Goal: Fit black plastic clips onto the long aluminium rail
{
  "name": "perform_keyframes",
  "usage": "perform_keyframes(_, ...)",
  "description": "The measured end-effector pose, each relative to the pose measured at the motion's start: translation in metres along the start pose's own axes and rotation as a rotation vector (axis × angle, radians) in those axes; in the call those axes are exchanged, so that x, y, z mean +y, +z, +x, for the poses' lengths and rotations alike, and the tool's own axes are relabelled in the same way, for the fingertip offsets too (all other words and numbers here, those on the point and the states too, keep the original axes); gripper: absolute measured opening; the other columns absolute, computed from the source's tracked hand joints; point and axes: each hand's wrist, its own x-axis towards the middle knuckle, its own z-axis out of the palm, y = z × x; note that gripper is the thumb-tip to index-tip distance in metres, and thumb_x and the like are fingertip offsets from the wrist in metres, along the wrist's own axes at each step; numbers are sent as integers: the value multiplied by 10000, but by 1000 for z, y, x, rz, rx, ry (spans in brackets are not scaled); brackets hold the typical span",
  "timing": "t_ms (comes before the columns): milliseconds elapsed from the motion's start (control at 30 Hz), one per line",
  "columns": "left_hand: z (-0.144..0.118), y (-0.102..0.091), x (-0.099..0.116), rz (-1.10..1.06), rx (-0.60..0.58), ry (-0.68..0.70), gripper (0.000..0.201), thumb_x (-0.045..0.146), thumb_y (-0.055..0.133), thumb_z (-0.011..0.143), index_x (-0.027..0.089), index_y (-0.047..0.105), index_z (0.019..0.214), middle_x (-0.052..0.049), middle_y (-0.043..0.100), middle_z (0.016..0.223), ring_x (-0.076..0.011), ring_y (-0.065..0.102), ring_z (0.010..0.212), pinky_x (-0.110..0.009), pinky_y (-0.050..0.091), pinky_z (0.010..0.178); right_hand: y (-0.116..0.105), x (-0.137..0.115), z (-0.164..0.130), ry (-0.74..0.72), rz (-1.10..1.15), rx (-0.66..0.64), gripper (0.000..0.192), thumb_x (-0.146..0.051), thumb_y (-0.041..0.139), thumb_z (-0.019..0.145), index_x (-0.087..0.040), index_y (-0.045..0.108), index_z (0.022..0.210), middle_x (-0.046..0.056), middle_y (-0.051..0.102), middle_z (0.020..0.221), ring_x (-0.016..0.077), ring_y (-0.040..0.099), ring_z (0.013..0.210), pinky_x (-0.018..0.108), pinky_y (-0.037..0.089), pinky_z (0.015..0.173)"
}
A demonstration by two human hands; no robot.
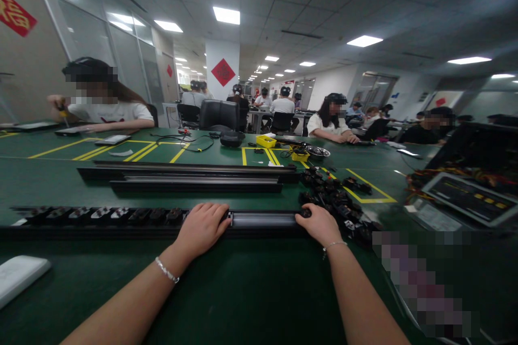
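A long black metal rail (pixel 263 219) lies across the green table in front of me. Several black socket modules (pixel 119 214) sit in a row along its left part. My left hand (pixel 204 228) bends over the rail at the end of this row, its fingers curled down on a module that they mostly cover. Near the rail's right end, my right hand (pixel 322 225) pinches a small black socket module (pixel 306 213) between thumb and fingers. Between both hands the rail's channel shows its smooth grey inside. Beyond my right hand is a heap of loose black modules (pixel 329 194).
Two more black rails (pixel 194 186) lie behind. Yellow trays (pixel 265 142), cables and a black case (pixel 232 138) stand farther back. At left is a white device (pixel 22 276); at right, an open equipment box (pixel 471 194). A co-worker (pixel 107 110) holds a screwdriver across the table.
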Motion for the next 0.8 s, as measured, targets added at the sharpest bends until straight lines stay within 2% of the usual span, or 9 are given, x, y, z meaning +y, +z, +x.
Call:
perform_keyframes(200, -1, 0, 1, 6, -9, -6, 343, 417, 348, 900, 200, 524, 1100, -53, 645, 976, -208, 558, 918, -365, 380, 828, -2, 1, -3, 91, -45, -23, 448, -559, 463, 715, -303, 621, 1047, 27, 440, 1337, 351, 276, 1274, 612, 200, 977)
perform_keyframes(267, -1, 0, 1, 6, -5, -5, 339, 415, 351, 900, 201, 525, 1097, -52, 646, 972, -205, 560, 913, -362, 380, 827, -2, 2, -3, 115, -37, -45, 461, -579, 463, 710, -327, 612, 1067, 24, 408, 1360, 365, 282, 1268, 628, 198, 965)
perform_keyframes(467, 0, -1, 1, -3, 4, -3, 339, 412, 353, 899, 198, 529, 1094, -54, 647, 969, -202, 562, 908, -360, 381, 824, 1, 13, 5, 80, 26, -49, 445, -531, 499, 708, -301, 601, 1076, 29, 455, 1305, 281, 456, 1141, 436, 349, 937)
perform_keyframes(800, 0, -1, 1, -13, 12, -5, 341, 416, 346, 899, 203, 532, 1089, -60, 647, 962, -203, 561, 895, -364, 387, 816, 4, 28, 12, 5, 103, 27, 402, -407, 551, 708, -240, 610, 1068, 64, 541, 1195, 235, 505, 1086, 341, 362, 933)
